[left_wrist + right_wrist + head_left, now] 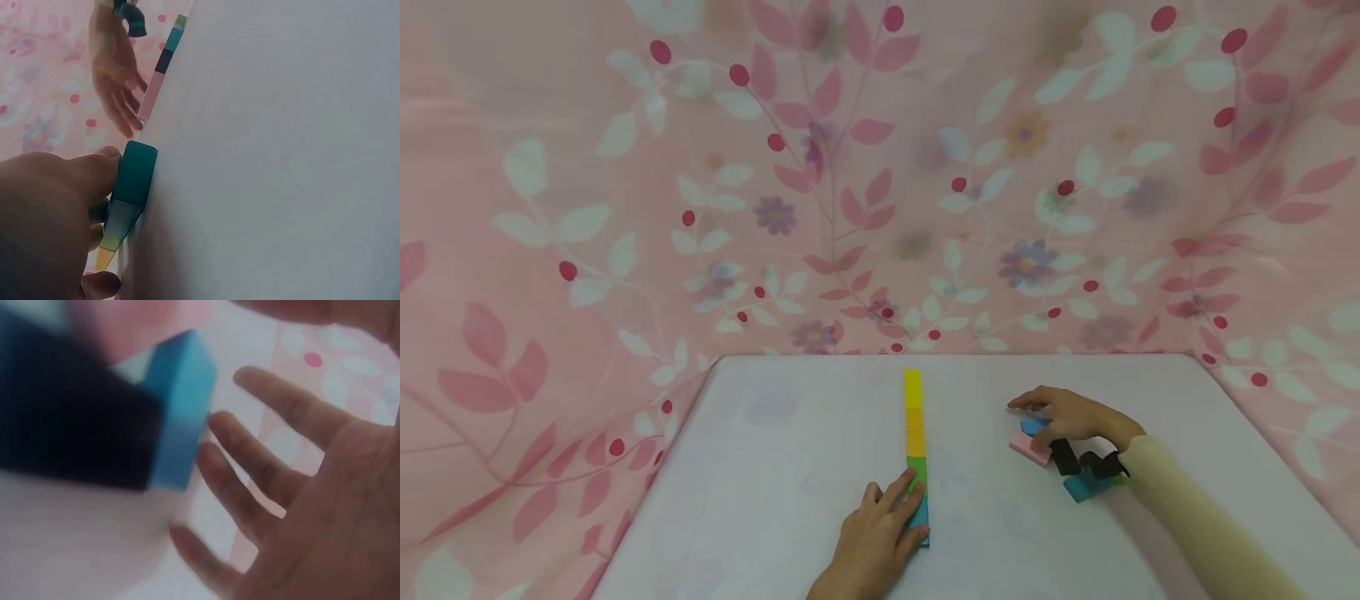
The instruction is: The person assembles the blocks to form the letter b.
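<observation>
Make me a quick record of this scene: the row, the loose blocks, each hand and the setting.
Row, far to near: yellow block, orange block, green block, teal block
Left hand: touching the green and teal blocks
Loose blocks: pink block, blue block, black block and another teal block, clustered right of the row
Right hand: at the loose cluster, fingers spread; contact unclear
Surface: white table
Backdrop: pink floral cloth
</observation>
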A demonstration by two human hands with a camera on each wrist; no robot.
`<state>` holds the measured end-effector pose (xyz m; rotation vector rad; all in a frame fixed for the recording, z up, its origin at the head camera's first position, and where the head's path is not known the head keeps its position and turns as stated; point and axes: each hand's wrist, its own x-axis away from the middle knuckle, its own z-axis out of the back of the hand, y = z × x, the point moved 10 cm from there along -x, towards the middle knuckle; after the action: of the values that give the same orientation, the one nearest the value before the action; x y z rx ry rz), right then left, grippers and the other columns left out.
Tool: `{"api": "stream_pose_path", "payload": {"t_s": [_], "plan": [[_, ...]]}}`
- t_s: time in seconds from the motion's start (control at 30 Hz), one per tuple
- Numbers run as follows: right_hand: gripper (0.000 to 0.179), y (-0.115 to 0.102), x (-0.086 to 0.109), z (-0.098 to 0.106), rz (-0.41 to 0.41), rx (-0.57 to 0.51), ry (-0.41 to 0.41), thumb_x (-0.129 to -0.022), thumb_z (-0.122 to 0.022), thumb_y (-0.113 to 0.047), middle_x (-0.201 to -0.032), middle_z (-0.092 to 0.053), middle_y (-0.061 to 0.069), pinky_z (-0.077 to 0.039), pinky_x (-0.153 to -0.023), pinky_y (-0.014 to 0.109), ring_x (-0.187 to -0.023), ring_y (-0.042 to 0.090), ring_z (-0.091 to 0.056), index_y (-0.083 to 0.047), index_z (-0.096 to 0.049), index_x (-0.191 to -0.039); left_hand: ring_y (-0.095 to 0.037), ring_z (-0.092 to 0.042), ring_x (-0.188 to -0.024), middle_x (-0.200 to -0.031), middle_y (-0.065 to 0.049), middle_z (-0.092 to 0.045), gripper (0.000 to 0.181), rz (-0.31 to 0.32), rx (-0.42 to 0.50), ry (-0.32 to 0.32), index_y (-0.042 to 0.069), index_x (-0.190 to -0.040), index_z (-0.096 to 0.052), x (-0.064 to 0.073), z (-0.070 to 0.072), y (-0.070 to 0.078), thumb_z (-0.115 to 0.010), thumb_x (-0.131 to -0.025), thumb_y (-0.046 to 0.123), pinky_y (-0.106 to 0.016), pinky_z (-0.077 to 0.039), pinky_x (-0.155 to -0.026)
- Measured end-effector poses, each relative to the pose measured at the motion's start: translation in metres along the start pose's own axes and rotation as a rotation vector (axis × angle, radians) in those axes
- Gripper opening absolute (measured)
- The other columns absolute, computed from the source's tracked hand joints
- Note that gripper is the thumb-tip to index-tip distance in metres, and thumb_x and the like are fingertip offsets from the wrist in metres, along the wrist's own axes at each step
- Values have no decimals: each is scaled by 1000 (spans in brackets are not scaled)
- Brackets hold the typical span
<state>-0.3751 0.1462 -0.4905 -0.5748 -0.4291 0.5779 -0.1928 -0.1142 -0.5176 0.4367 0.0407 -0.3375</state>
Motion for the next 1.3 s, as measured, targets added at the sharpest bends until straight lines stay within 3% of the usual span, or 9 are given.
{"api": "stream_pose_path", "payload": {"t_s": [0.13,0.27,0.47,0.7,1.03,1.3], "plan": [[69,-6,18,-7,74,-2,8,-81,-92,-31,-142,-56,15,-48,-101,66,-131,43,-52,-17,-66,-143,-6,-33,-87,-168,4,-44,59,0,4,10,22,-154,-58,-1,3,-1,-63,-104,51,-17,-31,-56],[56,-18,29,-15,153,82,78,-86,-89,-26,-136,-57,15,-50,-96,60,-125,41,-52,-17,-69,-137,-6,-33,-87,-168,6,-44,58,8,4,17,23,-153,-59,-1,5,-3,-64,-103,51,-17,-31,-57],[49,-26,35,-21,169,209,206,-88,-87,-26,-120,-63,10,-54,-85,46,-107,28,-57,-16,-71,-133,-6,-33,-87,-168,6,-45,57,9,7,32,22,-153,-60,-1,8,-4,-65,-103,49,-17,-31,-57],[45,-34,37,-29,105,263,224,-87,-89,-35,-114,-63,6,-54,-80,43,-98,18,-57,-20,-71,-125,-6,-33,-88,-168,6,-44,57,15,5,21,24,-153,-59,-1,5,-5,-65,-103,50,-17,-31,-58],[27,-66,34,-38,153,252,294,-86,-90,-29,-121,-66,9,-51,-90,65,-111,34,-62,-21,-75,-108,-6,-32,-86,-168,6,-44,58,10,13,5,23,-154,-58,0,2,-2,-64,-103,51,-17,-31,-56],[28,-78,15,-40,187,324,357,-81,-93,-19,-101,-65,-2,-47,-79,41,-100,22,-58,-16,-79,-105,-6,-31,-85,-167,4,-45,57,-1,8,11,22,-153,-59,0,4,1,-64,-104,50,-17,-30,-56]]}}
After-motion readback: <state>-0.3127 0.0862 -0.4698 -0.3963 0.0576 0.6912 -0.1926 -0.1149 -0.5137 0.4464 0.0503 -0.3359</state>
